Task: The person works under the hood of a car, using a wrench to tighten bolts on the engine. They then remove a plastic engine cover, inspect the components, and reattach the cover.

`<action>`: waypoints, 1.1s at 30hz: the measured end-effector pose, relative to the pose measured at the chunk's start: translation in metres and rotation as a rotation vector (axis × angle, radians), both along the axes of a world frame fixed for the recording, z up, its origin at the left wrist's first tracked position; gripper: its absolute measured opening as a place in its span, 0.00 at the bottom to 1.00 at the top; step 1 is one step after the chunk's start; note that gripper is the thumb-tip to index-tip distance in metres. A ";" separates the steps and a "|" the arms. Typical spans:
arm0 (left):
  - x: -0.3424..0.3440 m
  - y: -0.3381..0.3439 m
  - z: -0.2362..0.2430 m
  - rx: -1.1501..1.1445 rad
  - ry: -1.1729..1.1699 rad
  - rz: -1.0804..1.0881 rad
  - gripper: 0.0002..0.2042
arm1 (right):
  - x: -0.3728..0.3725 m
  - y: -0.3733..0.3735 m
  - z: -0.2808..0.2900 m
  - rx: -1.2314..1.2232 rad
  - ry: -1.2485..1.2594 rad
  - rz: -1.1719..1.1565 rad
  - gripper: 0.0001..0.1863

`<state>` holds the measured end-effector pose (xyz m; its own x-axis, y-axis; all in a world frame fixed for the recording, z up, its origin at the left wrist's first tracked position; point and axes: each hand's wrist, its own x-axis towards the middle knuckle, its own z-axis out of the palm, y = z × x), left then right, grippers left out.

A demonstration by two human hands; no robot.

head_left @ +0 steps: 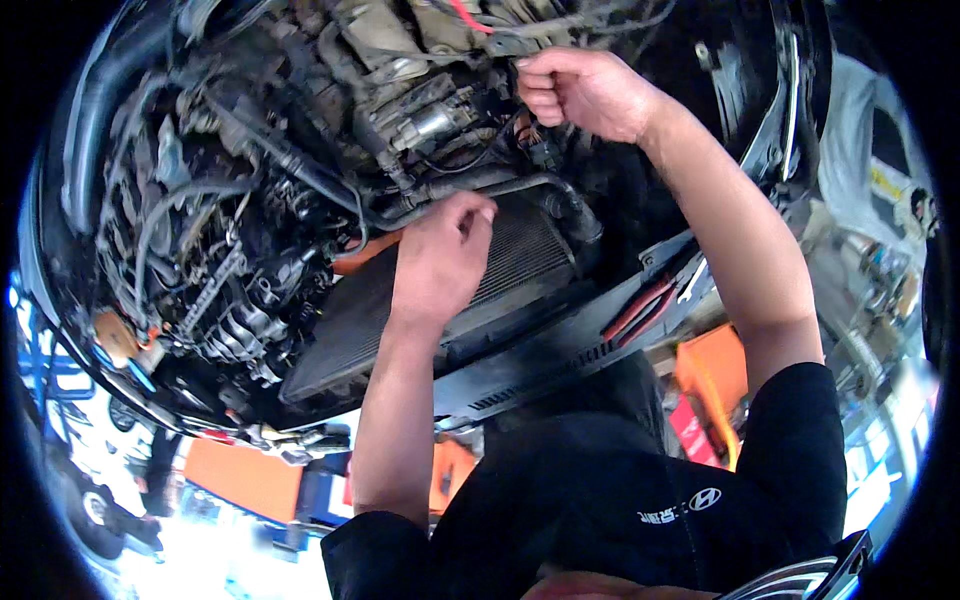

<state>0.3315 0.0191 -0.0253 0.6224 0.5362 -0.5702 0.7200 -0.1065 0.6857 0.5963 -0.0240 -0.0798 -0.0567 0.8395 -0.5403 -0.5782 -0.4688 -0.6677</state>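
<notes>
My left hand is closed above the radiator, beside a black hose that runs along its far edge. The fingers curl inward, and whatever they may hold is hidden. Further away and to the right, my right hand is also closed, thumb and index finger pinched together. Its fingertips are by a dark bracket with thin cables around it; I cannot make out what is between them. A silvery cylindrical part sits in the engine bay between the hands, farther back.
Red-handled pliers and a wrench lie on the front panel of the car. The engine, with hoses and wiring, fills the left. A red cable is at the far edge. An orange cabinet stands below left.
</notes>
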 end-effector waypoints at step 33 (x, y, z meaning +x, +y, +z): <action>0.057 -0.009 -0.191 -0.264 -0.093 0.854 0.24 | -0.031 0.038 -0.047 -0.021 -1.314 0.820 0.27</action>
<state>0.3883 0.0103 -0.2167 0.1213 0.6958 -0.7080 0.4216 0.6096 0.6713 0.5656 0.0140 -0.1265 0.0256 0.8086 -0.5878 0.8012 -0.3683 -0.4717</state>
